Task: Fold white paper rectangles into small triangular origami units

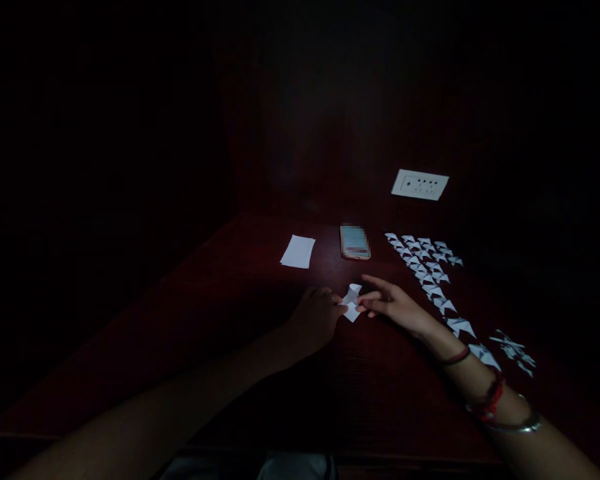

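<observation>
Between my two hands is a small folded white paper [351, 311], low over the dark red table. My left hand [319, 312] pinches its left side, with a ring showing on one finger. On the paper's right side, the thumb and a finger of my right hand [391, 305] close on the edge, while the index finger stretches forward above it. Bracelets and a bangle circle my right wrist and forearm. Beyond my left hand lies a small stack of white paper sheets [299, 252].
A phone [355, 241] lies behind the hands. Several folded paper pieces [425, 273] run in rows along the right side. Thin paper strips [514, 349] lie in a heap at the far right. A white socket plate [420, 185] is on the back wall. The surroundings are very dark.
</observation>
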{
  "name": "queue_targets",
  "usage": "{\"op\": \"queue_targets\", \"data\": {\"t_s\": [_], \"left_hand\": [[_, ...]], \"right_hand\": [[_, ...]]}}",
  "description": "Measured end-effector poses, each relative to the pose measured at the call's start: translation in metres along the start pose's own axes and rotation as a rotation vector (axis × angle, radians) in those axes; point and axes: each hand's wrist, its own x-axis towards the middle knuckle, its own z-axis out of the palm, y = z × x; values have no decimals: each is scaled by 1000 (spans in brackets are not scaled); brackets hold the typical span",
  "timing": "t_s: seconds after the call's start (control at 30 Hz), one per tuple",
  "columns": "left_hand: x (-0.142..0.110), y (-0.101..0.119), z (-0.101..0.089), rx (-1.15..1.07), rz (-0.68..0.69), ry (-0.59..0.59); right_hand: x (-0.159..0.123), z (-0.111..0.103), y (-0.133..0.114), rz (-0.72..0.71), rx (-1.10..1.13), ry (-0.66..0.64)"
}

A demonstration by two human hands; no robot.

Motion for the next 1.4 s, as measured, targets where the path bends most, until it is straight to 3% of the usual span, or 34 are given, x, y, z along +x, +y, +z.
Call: {"op": "queue_targets", "data": {"t_s": [0.33,0.6,0.83,1.03,1.17,1.4], "left_hand": [[3,-7,3,20,16,8],[1,1,1,9,31,-1],[3,7,-4,-20,14,-17],[4,13,-12,-64,-21,-44],[2,13,-9,-66,-79,1],[2,13,-12,-165,-47,141]], "right_hand": [[5,3,3,15,-41,29],[4,4,1,-80,-168,-1],[13,5,9,-136,-339,129],[17,3,15,-147,-348,128],[14,3,14,-155,-390,119],[8,4,9,-213,-529,95]]}}
